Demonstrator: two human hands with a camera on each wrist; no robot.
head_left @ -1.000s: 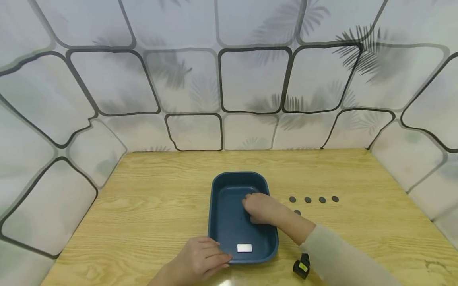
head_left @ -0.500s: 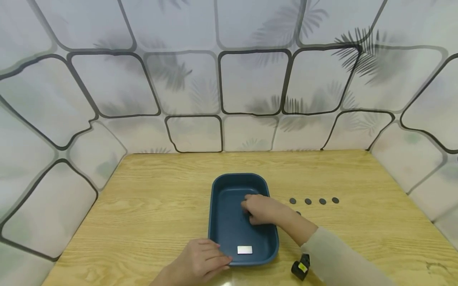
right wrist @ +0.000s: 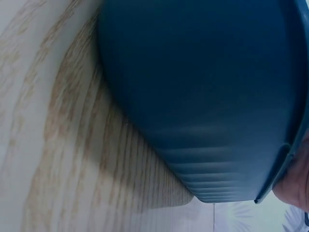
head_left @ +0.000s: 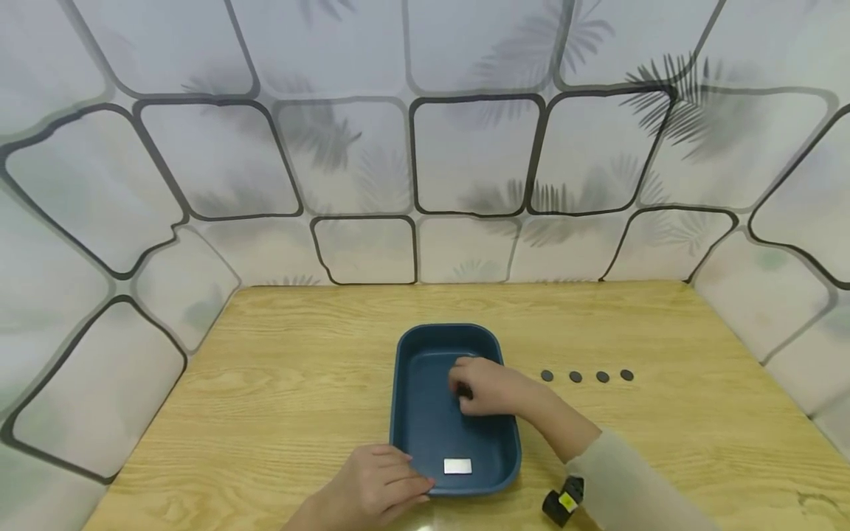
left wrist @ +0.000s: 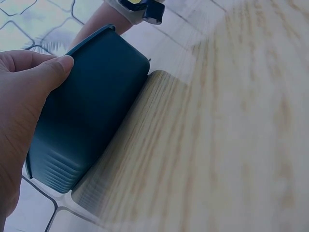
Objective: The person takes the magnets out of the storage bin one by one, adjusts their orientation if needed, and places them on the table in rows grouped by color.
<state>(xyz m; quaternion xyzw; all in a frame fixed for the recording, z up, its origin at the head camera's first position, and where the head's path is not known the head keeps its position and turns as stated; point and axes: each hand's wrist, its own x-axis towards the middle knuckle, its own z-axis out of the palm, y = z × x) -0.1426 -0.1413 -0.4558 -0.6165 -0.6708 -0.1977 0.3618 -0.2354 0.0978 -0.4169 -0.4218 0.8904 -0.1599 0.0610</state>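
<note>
A deep blue plastic bin (head_left: 425, 442) stands on the wooden table. At its near left corner my left hand (head_left: 378, 483) holds the rim; the left wrist view shows the thumb against the outer wall. My right hand (head_left: 485, 387) reaches over the right side into the bin, fingers curled. Between its fingers and thumb shows a small dark disc (head_left: 466, 391), mostly covered by the hand. On the bin's floor, towards me, lies a shiny silver rectangle (head_left: 457, 466). The right wrist view shows the bin's outer wall (right wrist: 193, 72) and a bit of the right hand (right wrist: 294, 183).
Several small dark discs (head_left: 575, 377) lie in a row on the table, right of the bin. A black wrist camera (head_left: 563, 503) with a yellow label sits by the right sleeve (head_left: 631, 479). Patterned cloth (head_left: 465, 247) walls in the table's back and sides.
The right hand has turned slightly inside the bin, and a dark disc now shows in its fingers. A disc seen beside the right forearm is now hidden. The left hand stays on the rim.
</note>
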